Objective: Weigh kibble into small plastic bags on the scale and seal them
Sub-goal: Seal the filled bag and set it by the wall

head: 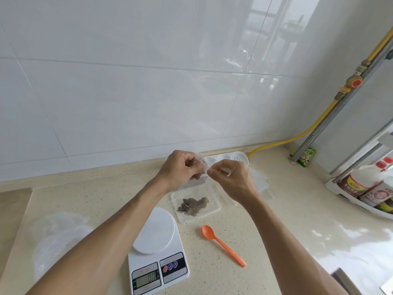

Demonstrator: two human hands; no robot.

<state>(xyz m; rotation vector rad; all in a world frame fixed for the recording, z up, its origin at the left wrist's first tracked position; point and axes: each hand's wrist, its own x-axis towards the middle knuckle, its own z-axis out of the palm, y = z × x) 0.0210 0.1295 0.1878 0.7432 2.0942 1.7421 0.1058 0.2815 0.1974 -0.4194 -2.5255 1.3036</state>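
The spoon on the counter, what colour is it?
Orange; the spoon shows clearly in the head view.

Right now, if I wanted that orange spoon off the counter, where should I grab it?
Probably by the handle of the orange spoon, coming from above at its near right end. It lies flat, bowl toward the clear tray, and the slim handle points away from the scale, with bare counter around it.

Scale (158, 250) display and bottle labels (353, 188) unreadable.

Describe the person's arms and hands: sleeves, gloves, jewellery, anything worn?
Nothing worn that shows. Both forearms are bare as far as the frame's lower edge, with no sleeve cuff in view. The left hand and right hand are bare: no gloves, watch, bracelet or ring visible.
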